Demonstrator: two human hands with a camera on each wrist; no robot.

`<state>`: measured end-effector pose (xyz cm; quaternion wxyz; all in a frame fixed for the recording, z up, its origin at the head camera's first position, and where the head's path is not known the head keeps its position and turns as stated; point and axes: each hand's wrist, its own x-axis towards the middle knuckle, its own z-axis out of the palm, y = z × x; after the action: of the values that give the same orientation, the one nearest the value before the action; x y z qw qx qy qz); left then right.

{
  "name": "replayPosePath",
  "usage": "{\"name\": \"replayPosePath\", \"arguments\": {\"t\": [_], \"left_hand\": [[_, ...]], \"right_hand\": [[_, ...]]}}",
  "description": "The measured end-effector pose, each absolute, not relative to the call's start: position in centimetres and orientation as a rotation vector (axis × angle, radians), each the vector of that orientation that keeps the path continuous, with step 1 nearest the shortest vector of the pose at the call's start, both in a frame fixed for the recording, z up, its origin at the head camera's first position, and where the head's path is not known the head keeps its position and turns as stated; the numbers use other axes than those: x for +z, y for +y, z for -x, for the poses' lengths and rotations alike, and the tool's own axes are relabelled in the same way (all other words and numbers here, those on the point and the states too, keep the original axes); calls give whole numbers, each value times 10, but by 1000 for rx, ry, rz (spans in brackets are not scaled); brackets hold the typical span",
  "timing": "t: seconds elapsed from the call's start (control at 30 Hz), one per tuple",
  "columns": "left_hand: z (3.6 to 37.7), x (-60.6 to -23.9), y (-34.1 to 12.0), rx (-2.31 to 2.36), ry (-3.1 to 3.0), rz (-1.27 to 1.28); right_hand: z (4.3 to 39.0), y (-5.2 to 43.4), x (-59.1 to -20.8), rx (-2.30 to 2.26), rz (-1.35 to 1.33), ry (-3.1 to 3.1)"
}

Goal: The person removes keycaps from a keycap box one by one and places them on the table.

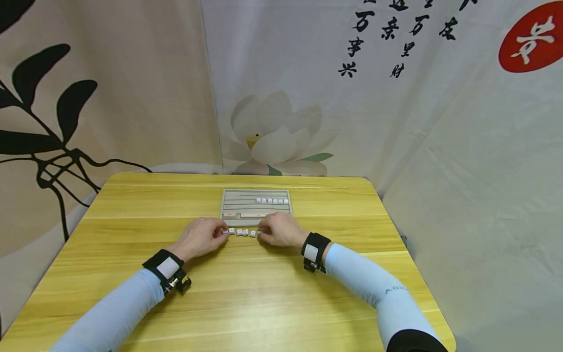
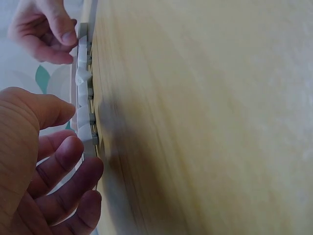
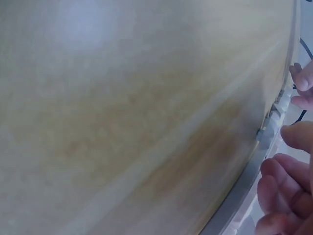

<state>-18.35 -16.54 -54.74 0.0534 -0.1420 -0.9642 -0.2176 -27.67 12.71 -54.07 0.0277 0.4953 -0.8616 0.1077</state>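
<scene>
Looking down from the head camera, I see a short row of little white keycaps lying on the tabletop. The row runs left to right, and it sits just on the near side of the grey tray. That line is the main thing to watch: its long way goes across, from one hand to the other.

My left hand is at the left end of the row. My right hand is at the right end. Both hands are about as close to the row as each other, so neither one has to reach far. The caps lie between the two grips, with the middle caps bare and free.

In the left wrist view, the left fingers are loosely bent and right beside the end cap, maybe touching it, but I cannot tell if they pinch it. In the right wrist view, the right fingertips sit just beside the other end cap, and I cannot tell if they hold it either.

Farther back, a second row of white caps already sits in the tray, toward its right side.
</scene>
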Motion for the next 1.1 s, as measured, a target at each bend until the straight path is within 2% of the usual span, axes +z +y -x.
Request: {"name": "replayPosePath", "arguments": {"t": [0.53,1.1], "left_hand": [[182,-545,-168,-661,-2938,413],[180,-544,-169,-659,-2931,419]], "right_hand": [[290,121,-523,356,-1453,-2598],[322,110,-515,462,-1343,-2639]]}}
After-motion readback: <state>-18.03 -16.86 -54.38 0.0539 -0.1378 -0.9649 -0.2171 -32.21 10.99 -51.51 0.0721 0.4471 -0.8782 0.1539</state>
